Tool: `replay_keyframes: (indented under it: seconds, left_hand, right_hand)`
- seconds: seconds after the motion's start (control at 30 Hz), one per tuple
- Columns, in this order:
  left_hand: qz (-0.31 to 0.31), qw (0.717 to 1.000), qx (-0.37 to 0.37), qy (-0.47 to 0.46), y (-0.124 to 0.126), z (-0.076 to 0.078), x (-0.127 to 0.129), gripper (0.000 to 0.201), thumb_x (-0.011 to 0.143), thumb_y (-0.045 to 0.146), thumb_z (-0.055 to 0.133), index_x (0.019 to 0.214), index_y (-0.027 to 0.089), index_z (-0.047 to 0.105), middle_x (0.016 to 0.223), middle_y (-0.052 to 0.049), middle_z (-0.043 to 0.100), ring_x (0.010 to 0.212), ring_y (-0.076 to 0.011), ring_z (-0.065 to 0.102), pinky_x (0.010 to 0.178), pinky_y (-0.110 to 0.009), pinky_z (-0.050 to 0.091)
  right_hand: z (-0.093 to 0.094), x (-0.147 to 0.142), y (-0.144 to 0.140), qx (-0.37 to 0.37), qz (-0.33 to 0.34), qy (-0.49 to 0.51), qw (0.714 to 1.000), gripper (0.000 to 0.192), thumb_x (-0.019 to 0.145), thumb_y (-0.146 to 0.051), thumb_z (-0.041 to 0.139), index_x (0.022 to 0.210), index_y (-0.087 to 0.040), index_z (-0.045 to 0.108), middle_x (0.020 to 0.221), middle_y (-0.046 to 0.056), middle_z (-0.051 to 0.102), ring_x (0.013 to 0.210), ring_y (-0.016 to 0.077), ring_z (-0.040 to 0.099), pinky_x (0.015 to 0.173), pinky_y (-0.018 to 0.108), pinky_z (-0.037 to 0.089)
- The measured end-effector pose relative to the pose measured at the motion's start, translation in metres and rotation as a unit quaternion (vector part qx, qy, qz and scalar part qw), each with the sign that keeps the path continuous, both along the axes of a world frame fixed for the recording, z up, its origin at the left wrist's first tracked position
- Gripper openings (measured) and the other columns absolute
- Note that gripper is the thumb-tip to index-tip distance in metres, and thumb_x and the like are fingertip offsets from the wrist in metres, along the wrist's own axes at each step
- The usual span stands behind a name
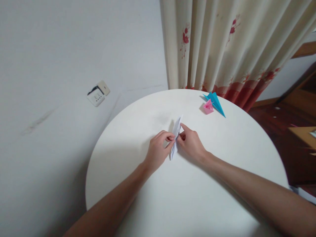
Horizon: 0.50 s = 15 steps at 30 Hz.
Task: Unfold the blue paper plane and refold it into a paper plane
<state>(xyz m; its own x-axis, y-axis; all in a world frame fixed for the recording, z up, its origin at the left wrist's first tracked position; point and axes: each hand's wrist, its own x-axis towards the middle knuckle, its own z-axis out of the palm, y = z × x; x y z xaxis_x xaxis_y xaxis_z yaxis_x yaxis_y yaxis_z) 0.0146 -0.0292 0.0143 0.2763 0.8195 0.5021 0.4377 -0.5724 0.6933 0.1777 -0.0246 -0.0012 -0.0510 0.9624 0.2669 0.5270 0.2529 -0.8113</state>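
Note:
A narrow folded piece of white paper (176, 131) stands on edge near the middle of a round white table (153, 204). My left hand (158, 152) pinches it from the left side and my right hand (190, 142) pinches it from the right, fingertips meeting at the paper's middle. The paper's upper tip points away from me and its lower tip shows below my fingers.
A folded blue paper shape (216, 101) and a small pink folded paper (208, 106) lie at the table's far edge. A cream curtain with red flowers (229, 46) hangs behind. A wall socket (98, 93) sits on the white wall at left. Dark wood floor (281, 131) lies to the right.

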Motion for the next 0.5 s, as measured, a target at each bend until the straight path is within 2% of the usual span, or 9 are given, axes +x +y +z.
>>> replay_keyframes:
  seconds: [0.07, 0.17, 0.33, 0.5]
  left_hand:
    - [0.005, 1.0, 0.005, -0.016, 0.0003, -0.0004, -0.0003, 0.011, 0.083, 0.014, 0.066, 0.089, 0.022, 0.066, 0.085, -0.002, 0.065, 0.078, -0.017, 0.061, 0.076, -0.028, 0.05]
    - [0.011, 0.999, 0.014, -0.042, 0.0005, -0.001, -0.0007, 0.007, 0.084, 0.016, 0.066, 0.087, 0.021, 0.064, 0.084, -0.002, 0.063, 0.079, -0.0165, 0.061, 0.074, -0.027, 0.051]
    - [-0.013, 0.999, 0.028, -0.04, 0.0013, -0.0034, -0.0004, 0.007, 0.085, 0.014, 0.064, 0.087, 0.02, 0.062, 0.085, -0.002, 0.062, 0.08, -0.0151, 0.06, 0.075, -0.026, 0.052]
    - [-0.006, 0.998, 0.053, -0.032, 0.0028, -0.0056, -0.0014, 0.011, 0.084, 0.008, 0.063, 0.084, 0.019, 0.065, 0.09, -0.004, 0.062, 0.086, -0.0154, 0.062, 0.076, -0.026, 0.052]
  right_hand:
    - [-0.0005, -0.0014, 0.0, -0.007, -0.004, 0.037, 0.999, 0.04, 0.083, -0.019, 0.053, 0.123, -0.02, 0.055, 0.073, 0.002, 0.07, 0.059, 0.0172, 0.062, 0.058, 0.026, 0.042]
    - [0.0011, -0.0032, -0.0021, -0.001, 0.0, 0.041, 0.999, 0.032, 0.086, -0.025, 0.053, 0.117, -0.02, 0.058, 0.07, 0.001, 0.068, 0.056, 0.0163, 0.059, 0.056, 0.026, 0.041]
    - [0.003, -0.0028, -0.0048, 0.004, 0.024, 0.024, 0.999, 0.027, 0.084, -0.02, 0.051, 0.11, -0.02, 0.059, 0.073, 0.002, 0.068, 0.057, 0.0148, 0.058, 0.056, 0.025, 0.039]
    - [-0.0009, -0.0014, -0.0015, -0.005, -0.007, 0.056, 0.998, 0.044, 0.08, -0.014, 0.049, 0.123, -0.017, 0.055, 0.066, -0.001, 0.063, 0.055, 0.014, 0.055, 0.055, 0.025, 0.039]
